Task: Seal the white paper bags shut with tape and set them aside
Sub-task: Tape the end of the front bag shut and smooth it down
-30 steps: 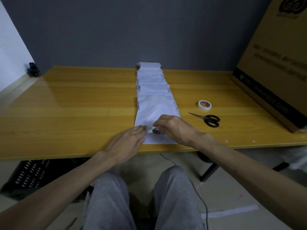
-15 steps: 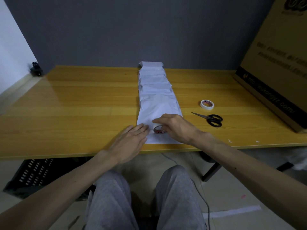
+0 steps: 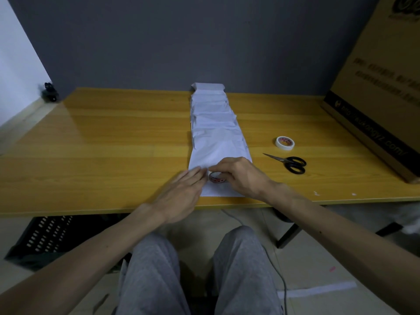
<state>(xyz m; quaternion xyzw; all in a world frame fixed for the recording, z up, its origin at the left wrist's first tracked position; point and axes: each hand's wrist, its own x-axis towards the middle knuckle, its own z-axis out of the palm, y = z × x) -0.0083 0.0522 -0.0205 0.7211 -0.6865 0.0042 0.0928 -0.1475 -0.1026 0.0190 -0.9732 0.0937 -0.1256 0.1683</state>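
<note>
Wooden table (image 3: 102, 144) carries white bags (image 3: 213, 123), tape roll (image 3: 285, 143), scissors (image 3: 293, 163), box (image 3: 375, 87).

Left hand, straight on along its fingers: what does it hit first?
Probably the tape roll that the right hand holds on the nearest white bag. The left hand ends just short of it. It might meet the right thumb first, since depth is unclear.

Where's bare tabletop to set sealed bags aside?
Widest: the yellow wooden table left of the row of white paper bags. Narrower strip between bags and white tape roll. Crowded right: black-handled scissors, brown cardboard box.
</note>
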